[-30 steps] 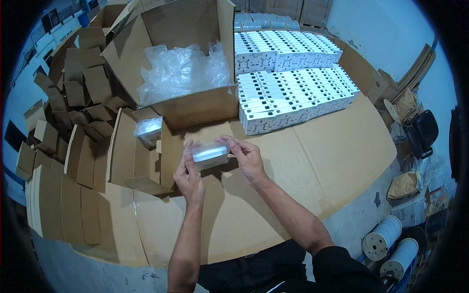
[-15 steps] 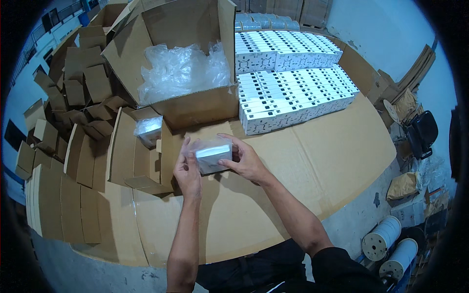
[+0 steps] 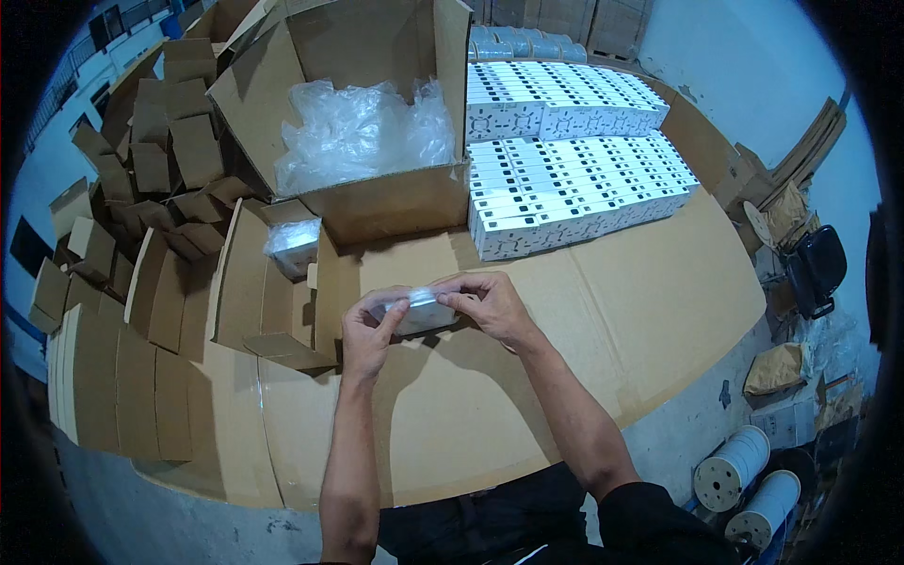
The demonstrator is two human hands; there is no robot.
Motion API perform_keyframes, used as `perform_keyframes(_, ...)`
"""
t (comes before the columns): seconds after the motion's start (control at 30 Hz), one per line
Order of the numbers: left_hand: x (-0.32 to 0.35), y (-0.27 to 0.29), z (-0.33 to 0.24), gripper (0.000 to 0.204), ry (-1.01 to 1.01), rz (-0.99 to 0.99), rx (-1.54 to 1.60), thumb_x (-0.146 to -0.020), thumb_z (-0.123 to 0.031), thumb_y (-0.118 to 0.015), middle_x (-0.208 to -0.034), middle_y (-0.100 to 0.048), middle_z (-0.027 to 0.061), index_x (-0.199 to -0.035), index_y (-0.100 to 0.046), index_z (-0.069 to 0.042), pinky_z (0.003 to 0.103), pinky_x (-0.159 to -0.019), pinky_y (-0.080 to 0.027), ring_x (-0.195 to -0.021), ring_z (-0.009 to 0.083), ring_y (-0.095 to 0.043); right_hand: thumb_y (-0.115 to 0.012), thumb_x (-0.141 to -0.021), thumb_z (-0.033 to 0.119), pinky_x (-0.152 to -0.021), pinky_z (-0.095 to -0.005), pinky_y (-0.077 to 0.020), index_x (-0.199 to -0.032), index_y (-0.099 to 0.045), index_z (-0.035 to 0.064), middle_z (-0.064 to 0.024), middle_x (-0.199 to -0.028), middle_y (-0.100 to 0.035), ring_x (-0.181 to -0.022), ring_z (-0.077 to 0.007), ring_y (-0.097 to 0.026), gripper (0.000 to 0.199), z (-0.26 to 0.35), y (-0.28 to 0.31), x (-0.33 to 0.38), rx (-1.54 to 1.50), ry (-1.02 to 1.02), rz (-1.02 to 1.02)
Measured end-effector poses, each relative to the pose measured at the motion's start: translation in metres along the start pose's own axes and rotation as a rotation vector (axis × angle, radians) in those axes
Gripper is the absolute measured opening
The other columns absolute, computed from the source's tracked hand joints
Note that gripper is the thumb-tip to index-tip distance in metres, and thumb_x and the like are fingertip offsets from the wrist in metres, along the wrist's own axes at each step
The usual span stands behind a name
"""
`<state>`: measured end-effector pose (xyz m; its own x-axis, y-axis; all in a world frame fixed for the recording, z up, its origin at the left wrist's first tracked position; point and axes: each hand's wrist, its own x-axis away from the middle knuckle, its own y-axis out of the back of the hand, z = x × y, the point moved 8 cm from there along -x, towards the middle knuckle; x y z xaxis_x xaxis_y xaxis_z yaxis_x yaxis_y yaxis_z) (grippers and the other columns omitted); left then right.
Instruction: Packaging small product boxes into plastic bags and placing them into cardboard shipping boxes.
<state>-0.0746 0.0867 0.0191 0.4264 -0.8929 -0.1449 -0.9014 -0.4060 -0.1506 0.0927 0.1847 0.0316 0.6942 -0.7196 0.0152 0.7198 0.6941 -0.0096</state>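
Both my hands hold one small white box in a clear plastic bag [image 3: 421,311] just above the cardboard-covered table [image 3: 584,339]. My left hand [image 3: 367,330] grips its left end, fingers curled around it. My right hand [image 3: 490,303] pinches the top right edge of the bag. To the left, a second bagged white box [image 3: 294,243] lies inside a small open brown carton [image 3: 254,282].
A large open carton [image 3: 377,122] holds crumpled clear plastic. Rows of white boxes [image 3: 574,160] are stacked at the back right. Several flat and folded small cartons [image 3: 122,235] are piled on the left. Cable spools [image 3: 734,480] stand on the floor at lower right.
The bagged box has come a little lower and closer to me, and my hands have shifted their grip on its ends.
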Motion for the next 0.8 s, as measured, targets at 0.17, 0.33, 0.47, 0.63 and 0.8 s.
perform_keyframes(0.17, 0.002, 0.003, -0.003, 0.007, -0.036, -0.064, -0.028, -0.093, -0.007, -0.074, -0.107, -0.073, 0.0092, -0.095, -0.073, -0.001, 0.030, -0.088, -0.050, -0.099, 0.0145, -0.065, -0.073, -0.094, 0.010, -0.070, -0.0265, -0.0540, -0.101, -0.073, -0.0029, -0.0098, -0.103, -0.075, -0.083, -0.0106, -0.065, 0.015, 0.002, 0.000, -0.003, -0.025, 0.108, -0.040)
perform_keyframes(0.33, 0.003, 0.005, 0.002, 0.015, -0.044, -0.146, 0.057, -0.093, -0.015, -0.077, -0.093, -0.069, 0.0034, -0.094, -0.067, -0.003, 0.026, -0.075, -0.049, -0.083, 0.0087, -0.060, -0.072, -0.094, 0.008, -0.077, -0.0287, -0.0550, -0.087, -0.062, -0.0002, -0.0139, -0.107, -0.073, -0.091, -0.0134, -0.066, 0.014, 0.002, -0.002, -0.005, -0.028, 0.140, -0.061)
perform_keyframes(0.47, 0.004, 0.005, 0.006, 0.019, -0.012, -0.204, 0.067, -0.092, -0.017, -0.079, -0.089, -0.066, 0.0012, -0.091, -0.063, -0.005, 0.025, -0.073, -0.048, -0.080, 0.0062, -0.057, -0.070, -0.095, 0.005, -0.085, -0.0307, -0.0540, -0.086, -0.055, 0.0025, -0.0178, -0.107, -0.072, -0.095, -0.0151, -0.066, 0.018, -0.003, -0.003, -0.006, -0.139, 0.189, -0.087)
perform_keyframes(0.63, 0.004, 0.007, 0.014, 0.026, -0.008, -0.240, 0.119, -0.092, -0.018, -0.078, -0.085, -0.061, -0.0013, -0.086, -0.055, -0.008, 0.023, -0.069, -0.044, -0.077, 0.0045, -0.051, -0.066, -0.096, 0.002, -0.089, -0.0315, -0.0532, -0.087, -0.052, 0.0027, -0.0183, -0.109, -0.071, -0.099, -0.0153, -0.065, 0.017, -0.006, -0.006, -0.008, -0.176, 0.190, -0.091)
perform_keyframes(0.8, 0.003, 0.008, 0.016, 0.026, 0.004, -0.247, 0.153, -0.092, -0.018, -0.078, -0.084, -0.061, -0.0016, -0.087, -0.055, -0.008, 0.022, -0.069, -0.043, -0.077, 0.0043, -0.051, -0.065, -0.094, 0.001, -0.096, -0.0325, -0.0500, -0.116, -0.061, -0.0001, -0.0172, -0.129, -0.064, -0.116, -0.0167, -0.059, 0.022, 0.011, -0.004, -0.002, -0.384, 0.282, -0.132)
